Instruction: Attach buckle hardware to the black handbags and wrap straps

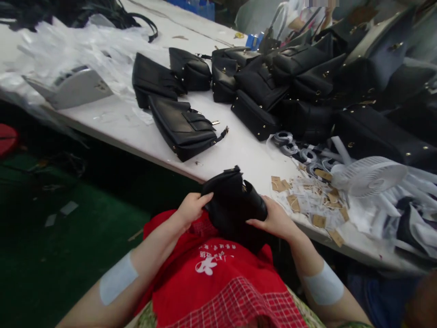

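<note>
A black handbag (pixel 232 205) is held upright over my lap, in front of the red apron, close to the table's front edge. My left hand (pixel 194 208) grips its left side, the thumb lying on the near face. On the opposite side my right hand (pixel 271 219) is closed around the bag, its thumb also pressed on the near face. The fingers behind the bag are hidden. Just beyond it on the table lies another black handbag (pixel 184 127) with a short buckled strap.
More black bags (pixel 252 82) cover the back and right of the white table (pixel 119 132). Brown tags (pixel 319 222), strap coils and a white fan (pixel 372 175) lie at the right. Clear plastic wrapping (pixel 78 50) is heaped at the left. A person sits across the table.
</note>
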`<state>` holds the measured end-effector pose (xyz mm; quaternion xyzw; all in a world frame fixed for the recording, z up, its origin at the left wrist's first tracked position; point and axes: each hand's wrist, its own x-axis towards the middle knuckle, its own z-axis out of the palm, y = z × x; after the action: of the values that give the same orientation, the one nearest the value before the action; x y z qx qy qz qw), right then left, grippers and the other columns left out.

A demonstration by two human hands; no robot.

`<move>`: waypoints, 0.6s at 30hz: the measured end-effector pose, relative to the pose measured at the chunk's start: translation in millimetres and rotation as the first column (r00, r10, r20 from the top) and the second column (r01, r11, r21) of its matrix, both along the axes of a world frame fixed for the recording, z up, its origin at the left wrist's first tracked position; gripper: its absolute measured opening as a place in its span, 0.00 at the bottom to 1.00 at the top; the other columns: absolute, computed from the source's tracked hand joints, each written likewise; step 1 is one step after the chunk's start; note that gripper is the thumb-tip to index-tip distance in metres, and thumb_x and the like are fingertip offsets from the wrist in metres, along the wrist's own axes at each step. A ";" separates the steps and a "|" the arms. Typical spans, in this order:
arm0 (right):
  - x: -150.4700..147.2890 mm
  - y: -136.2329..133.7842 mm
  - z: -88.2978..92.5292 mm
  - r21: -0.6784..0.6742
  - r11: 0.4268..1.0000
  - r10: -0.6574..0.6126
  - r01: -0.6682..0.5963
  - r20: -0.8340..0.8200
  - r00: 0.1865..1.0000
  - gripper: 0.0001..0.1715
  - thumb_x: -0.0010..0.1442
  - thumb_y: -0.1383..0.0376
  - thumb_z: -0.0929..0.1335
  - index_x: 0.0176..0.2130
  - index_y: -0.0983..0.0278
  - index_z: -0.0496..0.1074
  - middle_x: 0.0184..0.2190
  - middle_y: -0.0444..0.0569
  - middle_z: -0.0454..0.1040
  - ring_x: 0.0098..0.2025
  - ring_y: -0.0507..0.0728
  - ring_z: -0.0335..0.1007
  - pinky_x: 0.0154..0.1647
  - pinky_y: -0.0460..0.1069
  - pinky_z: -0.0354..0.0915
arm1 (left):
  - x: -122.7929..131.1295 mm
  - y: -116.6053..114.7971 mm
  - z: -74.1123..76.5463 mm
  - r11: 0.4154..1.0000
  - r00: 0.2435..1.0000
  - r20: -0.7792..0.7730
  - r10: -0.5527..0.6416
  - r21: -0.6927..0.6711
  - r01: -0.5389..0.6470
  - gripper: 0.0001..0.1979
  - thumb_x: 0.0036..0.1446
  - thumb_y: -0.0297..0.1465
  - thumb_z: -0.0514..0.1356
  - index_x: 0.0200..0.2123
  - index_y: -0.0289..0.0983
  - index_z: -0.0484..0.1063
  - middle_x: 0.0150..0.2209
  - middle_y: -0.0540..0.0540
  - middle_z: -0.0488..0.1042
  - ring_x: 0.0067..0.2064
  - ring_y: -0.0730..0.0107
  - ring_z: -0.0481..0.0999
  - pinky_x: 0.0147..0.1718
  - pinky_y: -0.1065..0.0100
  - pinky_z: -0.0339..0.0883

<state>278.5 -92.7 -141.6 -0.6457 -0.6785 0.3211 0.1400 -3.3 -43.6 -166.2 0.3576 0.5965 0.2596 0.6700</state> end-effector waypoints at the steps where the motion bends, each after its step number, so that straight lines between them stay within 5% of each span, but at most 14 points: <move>1: -0.7 3.5 -2.8 -0.065 0.998 -0.031 0.027 -0.066 0.997 0.34 0.45 0.47 0.75 0.47 0.64 0.75 0.39 0.54 0.78 0.42 0.67 0.73 0.46 0.59 0.67 | 7.7 8.7 14.9 1.000 0.997 0.074 -0.001 -0.016 0.002 0.20 0.51 0.45 0.65 0.21 0.35 0.68 0.12 0.57 0.53 0.14 0.81 0.47 0.15 0.72 0.39; 4: 4.4 17.3 -10.9 -0.230 0.958 -0.242 0.173 -0.320 0.916 0.25 0.45 0.51 0.75 0.39 0.64 0.76 0.33 0.51 0.80 0.36 0.64 0.75 0.40 0.56 0.70 | 21.1 41.1 57.3 0.997 0.972 0.230 -0.050 0.066 0.036 0.20 0.55 0.44 0.63 0.22 0.34 0.67 0.13 0.56 0.56 0.13 0.83 0.46 0.15 0.72 0.36; 8: 21.0 33.6 -12.0 -0.380 0.838 -0.545 0.391 -0.613 0.573 0.29 0.40 0.55 0.77 0.42 0.63 0.75 0.36 0.49 0.81 0.35 0.63 0.77 0.38 0.56 0.72 | 10.8 68.8 82.9 0.955 0.901 0.434 -0.004 0.268 -0.124 0.21 0.56 0.46 0.60 0.28 0.32 0.72 0.15 0.56 0.56 0.15 0.82 0.53 0.14 0.75 0.41; 12: 31.4 46.8 -2.2 -0.492 0.711 -0.679 0.502 -0.665 0.311 0.22 0.41 0.58 0.75 0.37 0.64 0.76 0.29 0.50 0.81 0.30 0.63 0.78 0.34 0.55 0.74 | -11.1 66.4 65.7 0.903 0.882 0.399 0.251 0.231 -0.362 0.14 0.46 0.37 0.65 0.34 0.34 0.71 0.23 0.53 0.67 0.21 0.78 0.65 0.16 0.77 0.54; 14: 31.1 52.3 7.0 -0.514 0.696 -0.688 0.502 -0.677 0.260 0.18 0.45 0.57 0.73 0.35 0.65 0.76 0.28 0.50 0.81 0.30 0.63 0.79 0.34 0.56 0.75 | -19.3 58.0 50.9 0.924 0.904 0.334 0.268 0.176 -0.340 0.17 0.39 0.33 0.68 0.35 0.33 0.72 0.28 0.50 0.72 0.30 0.72 0.74 0.26 0.73 0.68; 18: 21.0 51.6 29.0 -0.594 0.649 -0.715 0.475 -0.690 0.113 0.14 0.52 0.60 0.70 0.35 0.67 0.76 0.26 0.50 0.81 0.27 0.59 0.78 0.32 0.52 0.75 | -26.4 45.5 29.4 0.961 0.946 0.224 0.232 0.096 -0.258 0.28 0.29 0.32 0.74 0.39 0.38 0.73 0.36 0.45 0.78 0.45 0.54 0.77 0.41 0.62 0.74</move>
<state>299.5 -41.2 -112.6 -0.5956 -0.1294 0.5991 0.5191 -29.7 1.9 -136.9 0.2919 0.5446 0.4139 0.6685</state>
